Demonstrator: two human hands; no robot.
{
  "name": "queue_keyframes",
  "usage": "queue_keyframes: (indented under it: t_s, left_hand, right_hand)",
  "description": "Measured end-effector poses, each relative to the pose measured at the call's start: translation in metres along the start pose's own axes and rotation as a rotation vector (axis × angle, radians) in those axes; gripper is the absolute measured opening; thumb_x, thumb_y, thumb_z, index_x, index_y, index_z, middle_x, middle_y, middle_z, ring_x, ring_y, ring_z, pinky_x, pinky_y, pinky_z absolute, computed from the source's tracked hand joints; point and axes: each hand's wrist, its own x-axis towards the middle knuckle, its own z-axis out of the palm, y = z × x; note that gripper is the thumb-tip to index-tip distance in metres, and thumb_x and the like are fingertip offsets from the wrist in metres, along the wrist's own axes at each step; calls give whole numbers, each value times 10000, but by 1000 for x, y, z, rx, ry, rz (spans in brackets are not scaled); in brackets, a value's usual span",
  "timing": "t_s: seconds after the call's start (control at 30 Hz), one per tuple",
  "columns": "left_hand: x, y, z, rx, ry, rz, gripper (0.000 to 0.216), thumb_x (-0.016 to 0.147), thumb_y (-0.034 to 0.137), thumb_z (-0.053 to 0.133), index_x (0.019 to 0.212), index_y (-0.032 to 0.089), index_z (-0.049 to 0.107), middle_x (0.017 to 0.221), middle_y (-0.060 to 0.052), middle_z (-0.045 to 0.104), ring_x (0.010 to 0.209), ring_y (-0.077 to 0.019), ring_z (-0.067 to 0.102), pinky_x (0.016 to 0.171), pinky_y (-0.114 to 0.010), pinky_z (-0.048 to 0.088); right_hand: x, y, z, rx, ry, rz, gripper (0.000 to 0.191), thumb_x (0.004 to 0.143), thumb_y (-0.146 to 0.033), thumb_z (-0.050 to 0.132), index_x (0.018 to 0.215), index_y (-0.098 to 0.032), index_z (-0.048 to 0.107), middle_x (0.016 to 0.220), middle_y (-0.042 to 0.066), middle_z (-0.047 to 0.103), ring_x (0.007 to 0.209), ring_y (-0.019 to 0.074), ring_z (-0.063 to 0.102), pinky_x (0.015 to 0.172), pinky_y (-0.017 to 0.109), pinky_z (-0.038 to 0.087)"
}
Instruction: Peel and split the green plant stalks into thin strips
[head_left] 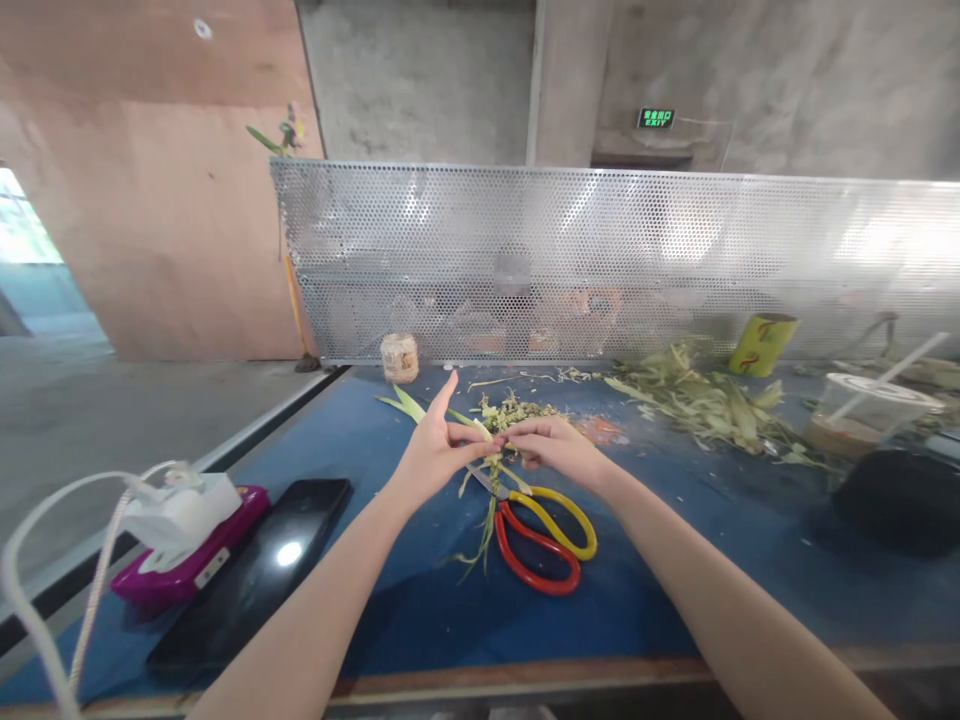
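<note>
Pinching with thumb and fingers, the left hand (439,450) and the right hand (555,448) both hold a bit of green plant (485,431), their tips nearly touching. It is near the middle of the blue worktop (420,610), just past the scissors (503,496). Some dry leaves (694,395) lie near the far edge, on the right. A black phone (259,575) lies near the left edge.

scissors (505,497), phone (259,575) on blue tabletop (637,585)
</note>
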Motion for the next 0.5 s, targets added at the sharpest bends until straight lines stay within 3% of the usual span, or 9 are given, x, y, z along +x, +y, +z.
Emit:
queue_keyframes:
  t_s: [0.23, 0.5]
  left_hand:
    - [1, -4, 1, 65, 28, 20, 1019, 620, 204, 683, 1362, 151, -14, 670, -36, 674, 639, -151, 601, 646, -280, 435]
    - [2, -7, 5, 28, 69, 2, 993, 622, 199, 677, 1361, 145, 15, 646, -7, 650, 715, -161, 600, 685, -290, 435]
  right_hand:
    - [-5, -7, 7, -202, -58, -87, 194, 704, -281, 544, 778, -136, 650, 489, -59, 356, 453, 51, 266, 440, 205, 223]
    - [-1, 2, 13, -2, 22, -10, 319, 636, -396, 627, 799, -124, 664, 485, -51, 418, 443, 48, 301, 439, 209, 236]
